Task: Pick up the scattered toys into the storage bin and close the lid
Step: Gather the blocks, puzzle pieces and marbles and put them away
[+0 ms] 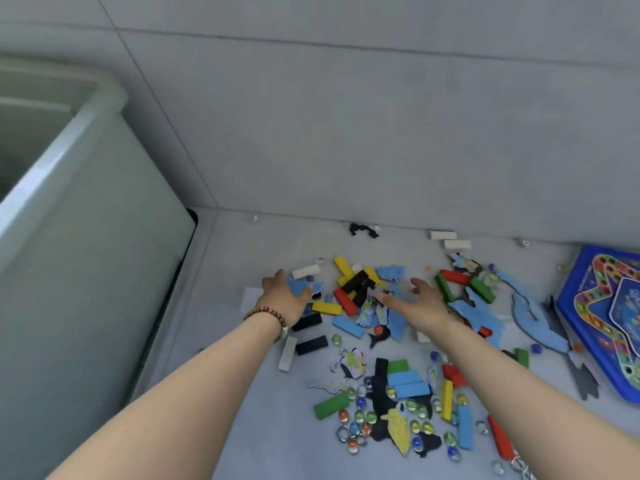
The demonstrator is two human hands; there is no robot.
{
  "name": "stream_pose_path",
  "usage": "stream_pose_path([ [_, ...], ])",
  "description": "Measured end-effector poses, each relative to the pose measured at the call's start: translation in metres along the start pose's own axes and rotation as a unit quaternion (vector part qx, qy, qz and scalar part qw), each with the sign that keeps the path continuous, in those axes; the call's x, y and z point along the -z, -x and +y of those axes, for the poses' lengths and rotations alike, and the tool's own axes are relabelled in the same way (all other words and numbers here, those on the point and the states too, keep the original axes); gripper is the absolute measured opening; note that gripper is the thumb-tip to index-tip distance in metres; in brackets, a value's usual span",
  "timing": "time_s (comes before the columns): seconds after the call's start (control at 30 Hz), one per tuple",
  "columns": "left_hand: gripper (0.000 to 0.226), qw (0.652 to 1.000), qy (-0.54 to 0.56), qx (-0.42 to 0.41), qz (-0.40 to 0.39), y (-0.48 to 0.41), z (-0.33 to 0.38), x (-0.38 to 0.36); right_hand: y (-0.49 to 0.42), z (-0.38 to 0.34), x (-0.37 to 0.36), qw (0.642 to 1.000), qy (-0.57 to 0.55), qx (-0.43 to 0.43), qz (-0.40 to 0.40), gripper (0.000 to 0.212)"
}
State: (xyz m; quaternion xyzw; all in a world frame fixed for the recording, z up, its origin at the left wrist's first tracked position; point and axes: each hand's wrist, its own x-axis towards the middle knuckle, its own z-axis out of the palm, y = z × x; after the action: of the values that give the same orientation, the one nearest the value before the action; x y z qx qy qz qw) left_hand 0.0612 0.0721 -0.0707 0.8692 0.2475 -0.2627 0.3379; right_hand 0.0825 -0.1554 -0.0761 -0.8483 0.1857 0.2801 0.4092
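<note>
Toys lie scattered on the grey floor: coloured wooden blocks (pixel 349 285), blue puzzle pieces (pixel 478 308), glass marbles (pixel 363 415) and metal rings (pixel 343 433). My left hand (pixel 282 294), with a bead bracelet on its wrist, reaches over the pile's left side with fingers spread above a blue puzzle piece. My right hand (pixel 420 299) stretches out on the pile's right side, fingers spread and relaxed. Neither hand holds anything. The white storage bin (pixel 86 209) stands at the left with its top open.
A blue board game box (pixel 602 323) lies at the right edge. Two white blocks (pixel 450 239) and a small black piece (pixel 362 229) sit near the wall. The grey tiled wall rises just behind the toys.
</note>
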Motion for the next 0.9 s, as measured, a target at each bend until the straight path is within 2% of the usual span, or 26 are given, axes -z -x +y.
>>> stream_pose_path([
  [0.13,0.061,0.999,0.002,-0.028,0.015,-0.016,0.0,0.001,-0.009,-0.005,-0.004,1.0,-0.012,0.011,0.008,0.095],
  [0.33,0.065,0.997,-0.034,-0.071,-0.007,-0.03,0.002,0.001,-0.022,-0.015,-0.011,0.998,0.049,0.036,0.008,0.094],
  [0.53,0.051,0.992,-0.009,-0.126,-0.018,-0.034,0.012,-0.003,-0.032,-0.02,-0.017,0.997,0.049,0.057,0.01,0.076],
  [0.73,0.05,0.989,0.029,-0.139,-0.028,-0.036,0.023,-0.011,-0.037,-0.024,-0.013,0.999,-0.007,0.045,0.024,0.057],
  [0.9,0.063,0.99,0.058,-0.129,-0.021,-0.039,0.023,-0.013,-0.037,-0.015,-0.011,0.995,-0.075,0.03,0.063,0.057],
])
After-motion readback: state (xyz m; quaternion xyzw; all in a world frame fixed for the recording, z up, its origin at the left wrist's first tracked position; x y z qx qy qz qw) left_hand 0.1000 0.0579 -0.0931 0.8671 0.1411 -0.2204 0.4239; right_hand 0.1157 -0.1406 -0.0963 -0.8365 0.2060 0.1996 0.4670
